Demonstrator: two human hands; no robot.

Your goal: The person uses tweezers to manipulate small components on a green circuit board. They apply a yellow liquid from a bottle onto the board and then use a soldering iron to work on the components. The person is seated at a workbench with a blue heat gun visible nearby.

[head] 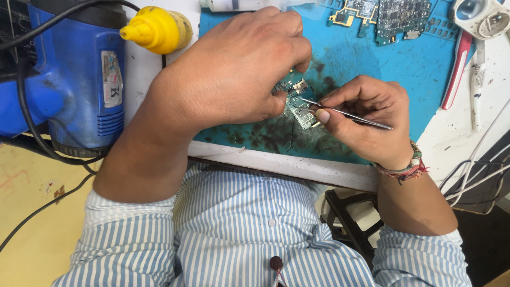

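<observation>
Blue mat (366,69), stained dark, fills upper centre. Left hand (234,69) curled over small circuit board (297,106) at frame centre, fingers pressing its upper left edge. Right hand (366,119) pinches metal tweezers (345,113), tips touching the board's middle. Looks mid-job: board lies bare, still being probed; spare boards (382,16) upper right untouched.

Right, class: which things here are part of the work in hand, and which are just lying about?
In use:
left hand
right hand
tweezers
small circuit board
blue mat

Lying about:
blue hot-air tool
yellow nozzle bottle
spare circuit boards
red-handled tool
</observation>
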